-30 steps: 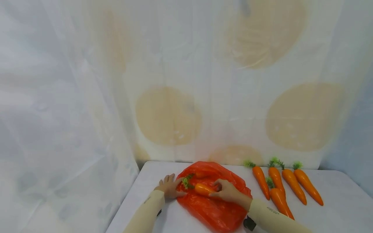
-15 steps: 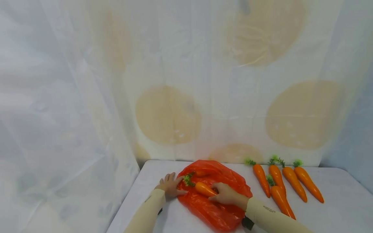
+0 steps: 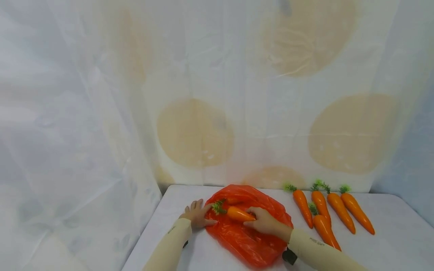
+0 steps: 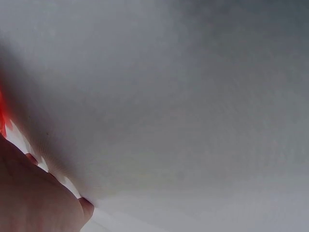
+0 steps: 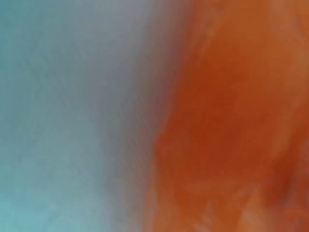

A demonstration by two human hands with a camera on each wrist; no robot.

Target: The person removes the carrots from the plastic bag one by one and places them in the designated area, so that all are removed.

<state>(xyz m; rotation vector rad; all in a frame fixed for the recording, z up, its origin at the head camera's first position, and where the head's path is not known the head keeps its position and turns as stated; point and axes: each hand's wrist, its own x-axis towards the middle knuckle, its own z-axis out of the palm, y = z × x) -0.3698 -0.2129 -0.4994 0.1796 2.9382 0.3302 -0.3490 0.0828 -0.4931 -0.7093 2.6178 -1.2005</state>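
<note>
A red plastic bag [image 3: 252,244] lies spread on the white table. On it, toward its left side, is an orange carrot [image 3: 239,214] with a green leafy top pointing left. My right hand [image 3: 268,223] pinches the tip end of this carrot between thumb and fingers. Just behind it shows a second carrot [image 3: 234,201], partly covered by the bag. My left hand [image 3: 197,216] rests with spread fingers at the bag's left edge, its thumb and index finger touching the plastic. The right wrist view is blurred, with only the red bag [image 5: 231,121] filling its right half.
To the right of the bag lie several carrots [image 3: 341,213], leafy tops toward the back. One nearer carrot [image 3: 326,232] overlaps its neighbour. The table [image 3: 390,222] ends at a pale curtain [image 3: 264,131] with beige circles; another sheet hangs at the left.
The pinched carrot has shifted slightly away from me on the bag, toward the second carrot, and lies more level. My right hand moved with it. My left hand has stayed put.
</note>
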